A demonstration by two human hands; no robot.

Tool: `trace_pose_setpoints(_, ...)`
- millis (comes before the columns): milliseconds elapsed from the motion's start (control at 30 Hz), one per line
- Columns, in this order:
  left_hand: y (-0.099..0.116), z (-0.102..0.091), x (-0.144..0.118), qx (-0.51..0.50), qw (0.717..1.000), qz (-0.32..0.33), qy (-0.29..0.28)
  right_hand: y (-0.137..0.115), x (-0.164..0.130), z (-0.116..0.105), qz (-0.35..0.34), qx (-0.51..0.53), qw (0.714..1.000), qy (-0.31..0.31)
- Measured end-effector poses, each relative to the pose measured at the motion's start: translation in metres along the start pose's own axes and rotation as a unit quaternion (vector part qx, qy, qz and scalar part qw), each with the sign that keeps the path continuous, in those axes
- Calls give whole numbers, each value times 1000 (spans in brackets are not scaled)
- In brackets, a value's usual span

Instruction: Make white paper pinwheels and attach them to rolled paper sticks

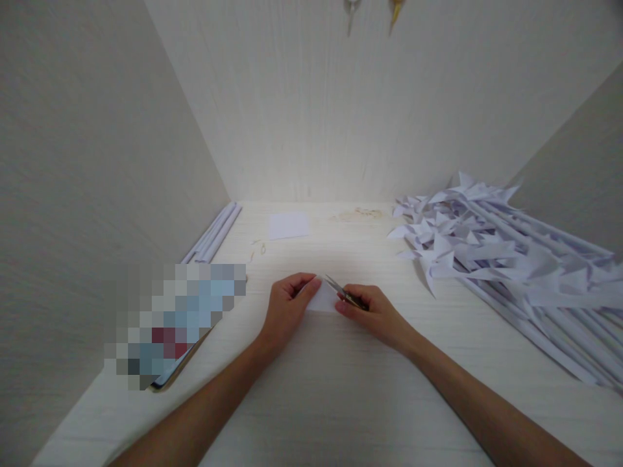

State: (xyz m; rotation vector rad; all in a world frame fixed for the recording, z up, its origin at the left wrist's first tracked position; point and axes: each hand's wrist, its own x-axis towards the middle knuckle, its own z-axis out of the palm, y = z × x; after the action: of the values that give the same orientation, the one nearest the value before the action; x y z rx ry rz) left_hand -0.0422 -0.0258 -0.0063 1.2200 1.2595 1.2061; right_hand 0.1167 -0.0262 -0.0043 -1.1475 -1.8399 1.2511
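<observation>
Two bare hands meet at the middle of the pale wooden desk (341,389), and only the head view covers it. Left hand (287,308) is down on the surface, fingers curled, thumb and fingertips pinching the left edge of a small white paper piece (323,299). That paper lies flat on the desk right between the two hands, pinned on both sides. Right hand (374,312) is closed around a pair of small metal scissors (343,293), blades angled up and to the left, their tip sitting just over the paper's top edge. Whether the blades are parted or together, I can't tell; they're too small here.

Looking further back, a second white paper square (289,226) lies flat near the rear wall, well apart from the hands. Off to the right, a big heap of folded paper pinwheels on long rolled paper sticks (496,259) spreads along the right side of the desk. On the left, a few rolled paper tubes (217,232) lie along the side wall. Nearer the left forearm sits a blurred-out flat item (178,324), its contents unreadable. Up at the top, two small things hang on the back wall (372,13), cut off by the frame.
</observation>
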Motion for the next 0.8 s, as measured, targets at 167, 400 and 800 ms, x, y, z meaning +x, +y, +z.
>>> trace_pose_setpoints(167, -2, -7, 1, 111, 988, 101, -45, 5, 3, -1, 25, 56, 995, 75)
trace_pose_setpoints(400, -8, -18, 4, 256, 927, 237, -140, 5, 3, -2, 56, 112, 987, 96)
trace_pose_setpoints(800, -4, -10, 8, 4, 999, -16, -28, 7, 5, -1, 39, 59, 994, 83)
